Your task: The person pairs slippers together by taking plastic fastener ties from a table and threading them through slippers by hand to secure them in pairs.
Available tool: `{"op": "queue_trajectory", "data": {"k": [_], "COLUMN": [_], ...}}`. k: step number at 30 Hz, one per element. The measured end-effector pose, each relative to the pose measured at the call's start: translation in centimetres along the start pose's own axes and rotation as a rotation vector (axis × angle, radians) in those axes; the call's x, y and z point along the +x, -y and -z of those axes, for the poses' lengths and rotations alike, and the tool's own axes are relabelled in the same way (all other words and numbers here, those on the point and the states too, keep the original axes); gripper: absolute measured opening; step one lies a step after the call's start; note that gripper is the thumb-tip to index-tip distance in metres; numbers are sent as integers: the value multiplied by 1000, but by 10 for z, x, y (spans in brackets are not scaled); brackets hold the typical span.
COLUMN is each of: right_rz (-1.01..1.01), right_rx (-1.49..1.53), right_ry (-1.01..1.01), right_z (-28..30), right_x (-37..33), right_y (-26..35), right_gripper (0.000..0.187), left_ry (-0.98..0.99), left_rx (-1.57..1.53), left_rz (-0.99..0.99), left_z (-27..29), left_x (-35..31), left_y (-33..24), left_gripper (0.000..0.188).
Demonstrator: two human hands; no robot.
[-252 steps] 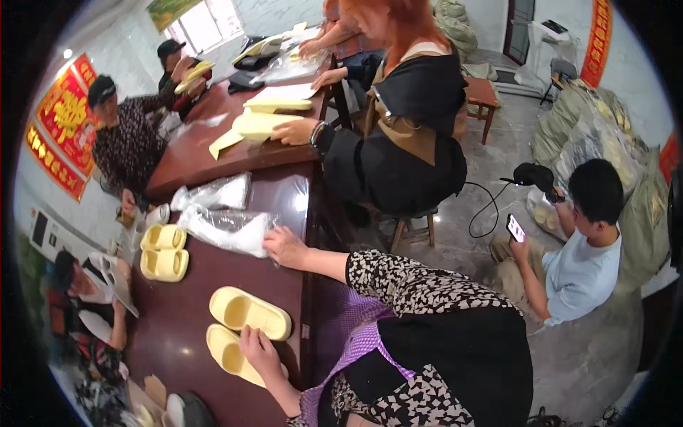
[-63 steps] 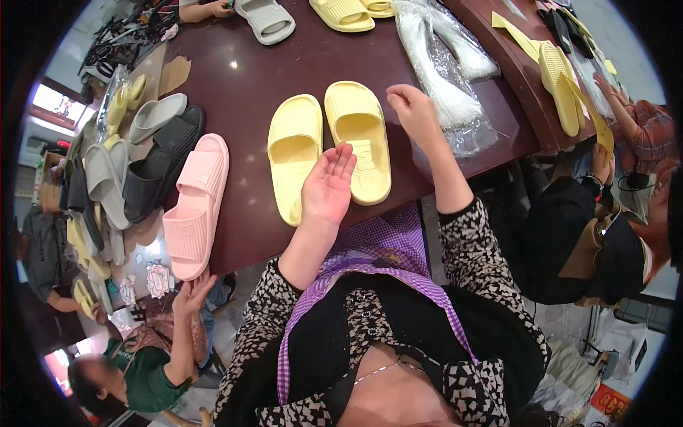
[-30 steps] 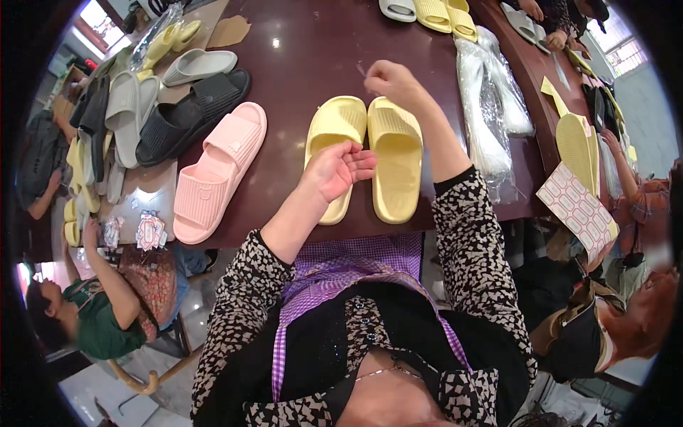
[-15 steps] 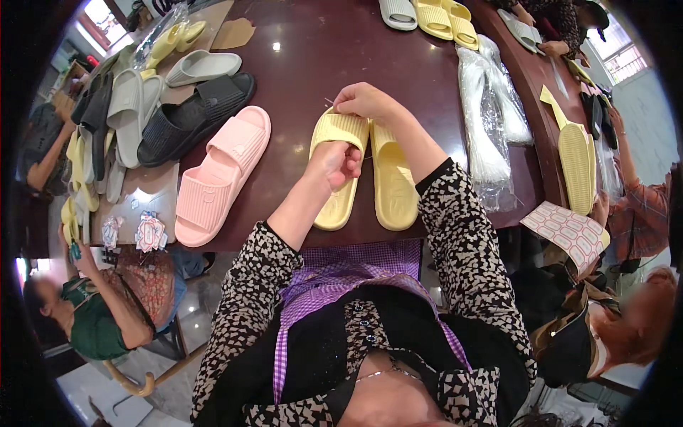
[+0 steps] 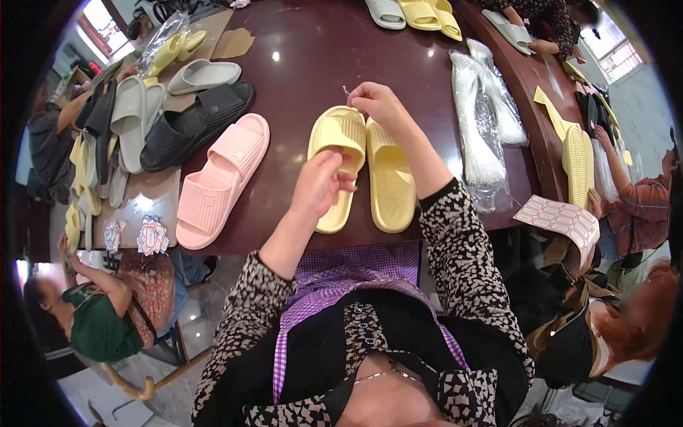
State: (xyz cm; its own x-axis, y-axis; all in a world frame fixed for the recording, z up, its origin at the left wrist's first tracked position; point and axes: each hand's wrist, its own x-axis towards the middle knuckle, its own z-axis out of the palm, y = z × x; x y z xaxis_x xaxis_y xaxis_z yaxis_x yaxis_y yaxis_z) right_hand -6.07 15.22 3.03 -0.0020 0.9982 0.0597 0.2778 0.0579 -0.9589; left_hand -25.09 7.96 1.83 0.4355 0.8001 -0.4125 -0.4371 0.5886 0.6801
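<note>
Two pale yellow slides lie side by side in front of me: the left slipper (image 5: 338,133) and the right slipper (image 5: 393,188), toes pointing away. My left hand (image 5: 320,186) is over the open foot of the left one, its fingertips by the strap's edge, loosely bent and apart. Just beyond the toes, my right hand (image 5: 380,107) pinches a thin, pale strand (image 5: 346,91); its exact kind is too small to tell. To the left lies a pair of pink slides (image 5: 220,181), one overlapping the other.
Black slides (image 5: 196,124) and grey slides (image 5: 206,76) crowd the table's left side. Plastic-wrapped white strand bundles (image 5: 480,121) lie at right. More slides (image 5: 423,14) sit at the far edge. Co-workers handle slippers on both sides; a label sheet (image 5: 558,217) hangs at right.
My left hand has drawn back toward me, its fingers coming out from under the yellow strap. My right hand has shifted slightly right, away from the left slipper's toe.
</note>
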Motion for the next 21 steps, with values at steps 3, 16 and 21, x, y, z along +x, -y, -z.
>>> {"op": "queue_trajectory", "data": {"k": [3,16,21], "right_rz": [77,215,208], "right_rx": [10,38,156], "right_ry": [-15,-88,-182], "right_z": [10,7,5], "right_x": [-19,-50,-51], "right_y": [0,-12,-15], "right_gripper": [8,5,9], "left_ry": [37,131,142], "left_rx": [388,567,422], "left_rz": [-440,-297,-325], "left_z": [2,-44,-51], "left_x": [-10,65,64], "left_y": [-3,-47,-42], "left_gripper": [16,13,11]}}
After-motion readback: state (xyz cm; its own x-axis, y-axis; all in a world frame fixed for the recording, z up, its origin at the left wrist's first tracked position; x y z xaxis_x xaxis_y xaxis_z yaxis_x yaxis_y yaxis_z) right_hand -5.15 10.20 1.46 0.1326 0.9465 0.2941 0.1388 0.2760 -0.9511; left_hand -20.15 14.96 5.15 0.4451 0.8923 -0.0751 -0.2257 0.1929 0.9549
